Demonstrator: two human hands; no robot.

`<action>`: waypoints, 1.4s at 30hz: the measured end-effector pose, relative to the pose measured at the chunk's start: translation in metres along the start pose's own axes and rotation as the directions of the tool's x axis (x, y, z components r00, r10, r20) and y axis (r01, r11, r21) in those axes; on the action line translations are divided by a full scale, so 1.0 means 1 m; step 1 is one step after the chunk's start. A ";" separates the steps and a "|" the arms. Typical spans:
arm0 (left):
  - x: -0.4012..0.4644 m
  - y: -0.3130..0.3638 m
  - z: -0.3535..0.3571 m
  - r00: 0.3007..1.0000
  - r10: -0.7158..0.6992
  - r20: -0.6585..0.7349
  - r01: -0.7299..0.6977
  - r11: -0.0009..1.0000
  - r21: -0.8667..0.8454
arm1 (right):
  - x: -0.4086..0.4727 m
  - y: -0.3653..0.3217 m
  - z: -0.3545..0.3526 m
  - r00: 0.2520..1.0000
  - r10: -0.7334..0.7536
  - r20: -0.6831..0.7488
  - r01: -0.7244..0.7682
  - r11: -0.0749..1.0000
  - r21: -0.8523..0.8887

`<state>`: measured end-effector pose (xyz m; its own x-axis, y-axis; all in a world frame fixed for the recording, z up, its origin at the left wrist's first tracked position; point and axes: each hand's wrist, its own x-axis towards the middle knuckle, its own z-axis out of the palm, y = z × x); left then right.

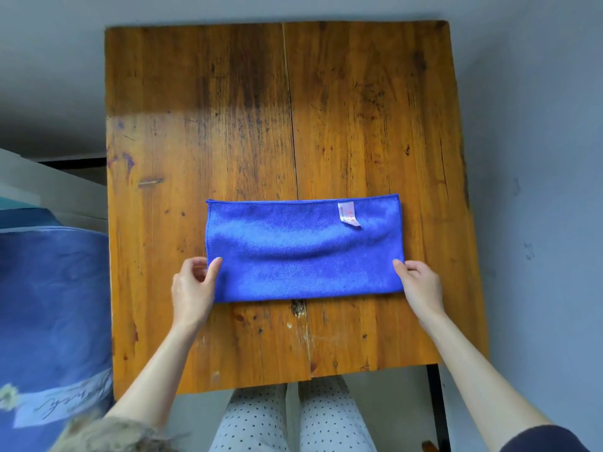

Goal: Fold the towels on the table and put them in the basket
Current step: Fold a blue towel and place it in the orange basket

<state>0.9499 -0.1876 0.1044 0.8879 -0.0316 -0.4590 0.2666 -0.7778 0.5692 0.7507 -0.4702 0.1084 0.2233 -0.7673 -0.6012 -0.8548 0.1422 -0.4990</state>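
A blue microfibre towel (303, 249) lies folded into a long rectangle on the near half of the wooden tabletop (228, 109), its long sides running left to right and its folded edge toward the person. A small white care label (348, 214) sits near the towel's far right corner. The left hand (194, 283) pinches the towel's left short edge, thumb on top of the cloth and the other fingers (195, 263) curled at the edge. The right hand (417, 283) grips the right short edge the same way, thumb lying on the cloth. To the left of the table stands something covered in blue patterned fabric (55, 305). Polka-dot trousers (293, 419) show below the table's near edge.
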 end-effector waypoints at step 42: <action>0.001 0.003 0.069 0.638 0.675 0.371 -0.740 0.404 0.537 | -0.003 -0.026 0.111 0.542 -0.794 0.274 0.714 0.264 -0.649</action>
<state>0.9256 -0.2333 0.0587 0.6070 -0.7782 -0.1613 -0.7511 -0.6280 0.2034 0.8242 -0.4027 0.0539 0.9282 -0.3581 -0.1005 -0.3702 -0.9158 -0.1559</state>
